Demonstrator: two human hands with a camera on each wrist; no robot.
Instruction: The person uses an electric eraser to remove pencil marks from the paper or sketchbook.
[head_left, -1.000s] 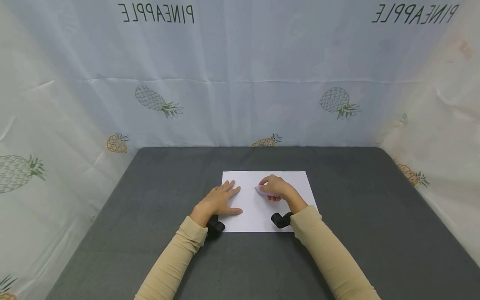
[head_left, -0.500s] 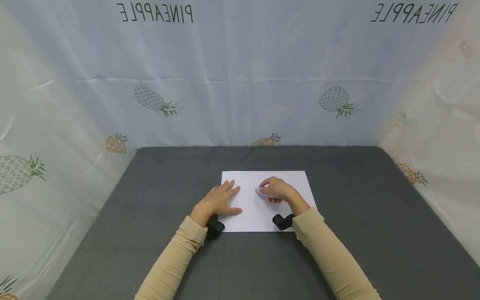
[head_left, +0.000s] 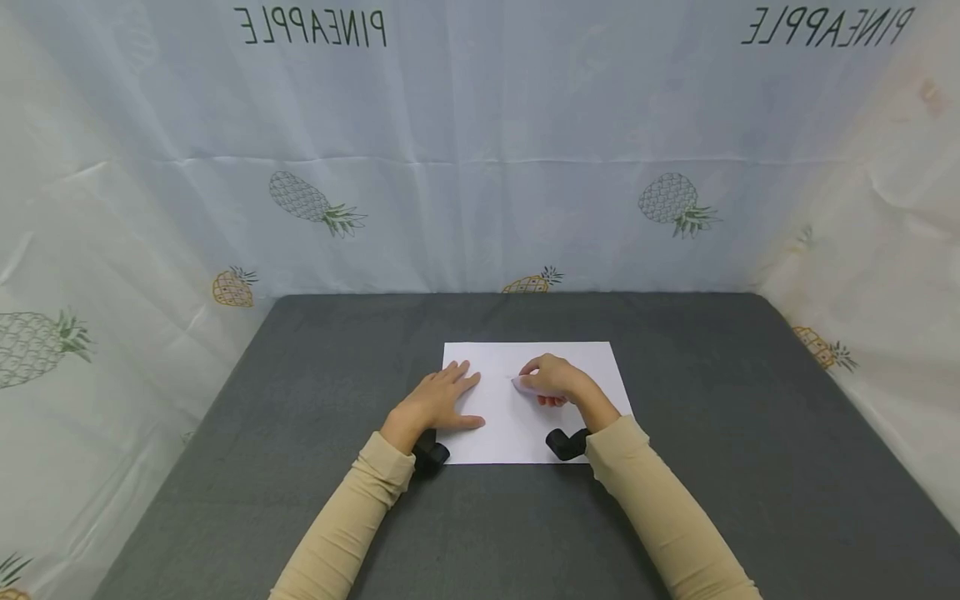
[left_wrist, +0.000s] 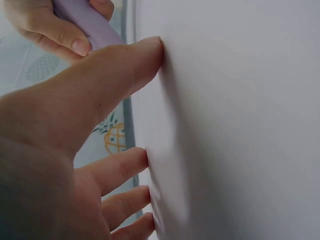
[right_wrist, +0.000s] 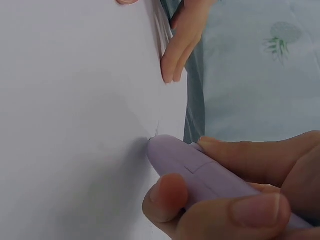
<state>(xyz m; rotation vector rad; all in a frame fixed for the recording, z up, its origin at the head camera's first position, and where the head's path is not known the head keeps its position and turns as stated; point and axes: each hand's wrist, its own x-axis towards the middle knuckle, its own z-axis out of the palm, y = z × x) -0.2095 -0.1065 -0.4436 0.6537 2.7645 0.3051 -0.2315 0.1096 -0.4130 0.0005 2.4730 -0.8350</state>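
Observation:
A white sheet of paper lies on the dark grey table. My left hand rests on its left part with fingers spread, thumb and fingertips touching the paper. Above the middle of the sheet, my right hand grips a thick lilac pen-shaped tool between thumb and fingers. A small button stands out on the tool's side under one fingertip. Its narrow tip is right at the paper, beside a few faint thin lines. In the left wrist view, the lilac body shows behind my left thumb.
Black wrist-worn devices sit below each hand, the left one over the sheet's corner and the right one over its lower edge. Pale curtains printed with pineapples surround the table at the back and sides.
My right hand has shifted slightly to the right and toward me with the lilac tool. A faint mark now shows by its tip. My left hand stays in place.

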